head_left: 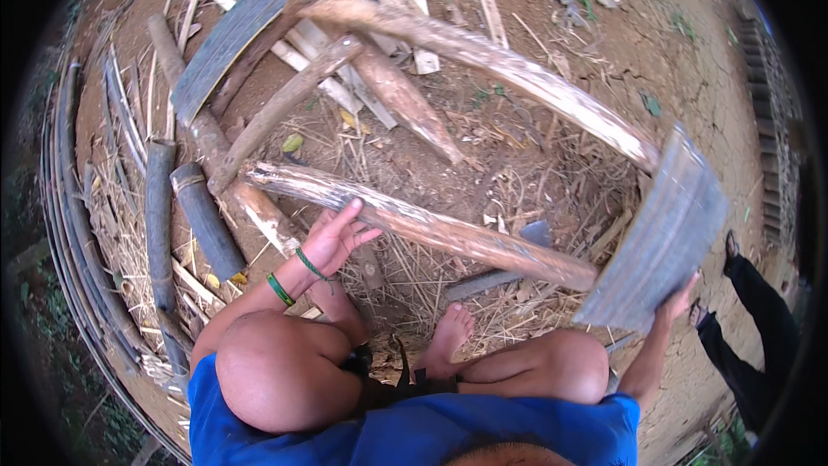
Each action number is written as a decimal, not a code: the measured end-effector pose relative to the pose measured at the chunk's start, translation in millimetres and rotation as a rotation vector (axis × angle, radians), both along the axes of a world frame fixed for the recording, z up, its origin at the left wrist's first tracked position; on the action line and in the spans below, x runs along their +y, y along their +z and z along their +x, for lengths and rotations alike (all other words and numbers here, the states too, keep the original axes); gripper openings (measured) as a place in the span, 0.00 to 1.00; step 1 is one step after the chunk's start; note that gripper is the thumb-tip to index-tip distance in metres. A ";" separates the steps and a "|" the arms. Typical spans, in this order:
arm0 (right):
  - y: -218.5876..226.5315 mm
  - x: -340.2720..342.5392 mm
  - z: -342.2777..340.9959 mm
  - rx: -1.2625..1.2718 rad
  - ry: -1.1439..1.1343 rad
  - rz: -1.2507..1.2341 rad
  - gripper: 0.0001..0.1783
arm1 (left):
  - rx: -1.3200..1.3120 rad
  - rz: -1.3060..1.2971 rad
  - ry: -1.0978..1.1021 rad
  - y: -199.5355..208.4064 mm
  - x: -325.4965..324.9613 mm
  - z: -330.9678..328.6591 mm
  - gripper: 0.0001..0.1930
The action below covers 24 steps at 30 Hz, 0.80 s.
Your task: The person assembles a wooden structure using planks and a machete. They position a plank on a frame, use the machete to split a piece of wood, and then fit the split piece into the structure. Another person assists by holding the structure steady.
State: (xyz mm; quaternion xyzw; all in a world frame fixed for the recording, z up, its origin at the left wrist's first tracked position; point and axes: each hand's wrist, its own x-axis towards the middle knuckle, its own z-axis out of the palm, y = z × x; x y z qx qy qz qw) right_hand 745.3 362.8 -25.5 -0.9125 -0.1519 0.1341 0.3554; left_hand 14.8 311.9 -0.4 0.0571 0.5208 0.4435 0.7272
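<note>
Left hand (332, 240) is open, fingers spread, at the near pole (448, 233); a fingertip appears to rest on the wood, with no grip closed around it. Right hand (680, 300) is at the outer lower edge of the curved grey panel (664, 224); its fingers are partly hidden, so how far they close cannot be told. Both poles lie on the ground in front of the seated person, the far pole (517, 69) beyond the near one, their right ends meeting the panel's inner side. Judged from this placement, the right hand supports the panel against those ends, while the left would serve to steady the near pole. A second grey panel (246, 30) lies by the far pole's left end. Regarding pose, the left forearm reaches forward past the bent knee, wrist carrying green bands (280, 291); the right arm extends wide outside the other knee, the hand behind the panel. Dark bamboo sections (207, 220) lie to the left.
</note>
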 end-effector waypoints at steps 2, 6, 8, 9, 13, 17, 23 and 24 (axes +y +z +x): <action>18.0 -24.2 19.9 0.019 0.006 0.129 0.52 | -0.041 0.069 -0.054 7.1 -2.0 -2.5 0.18; 61.4 -39.9 12.9 0.102 0.147 0.342 0.41 | 0.038 0.206 -0.007 34.2 18.9 -15.1 0.19; 103.0 -39.8 -12.7 0.120 0.186 0.270 0.40 | 0.036 0.194 0.007 46.3 27.5 -36.6 0.20; 124.4 -35.8 -22.9 0.106 0.221 0.259 0.39 | 0.035 0.197 0.067 53.9 31.7 -42.3 0.20; 226.7 -30.1 -51.9 0.199 0.420 0.111 0.30 | -0.013 0.139 0.230 82.0 47.4 -63.8 0.19; 332.6 -38.6 -100.6 0.181 0.503 0.063 0.25 | -0.078 0.016 0.318 106.5 50.5 -83.4 0.17; 505.0 -93.3 -242.3 0.006 0.455 -0.108 0.25 | -0.105 -0.133 0.508 119.1 34.0 -110.0 0.18; 529.5 -99.3 -270.9 -0.031 0.443 -0.123 0.24 | -0.095 -0.173 0.520 120.1 31.8 -112.0 0.18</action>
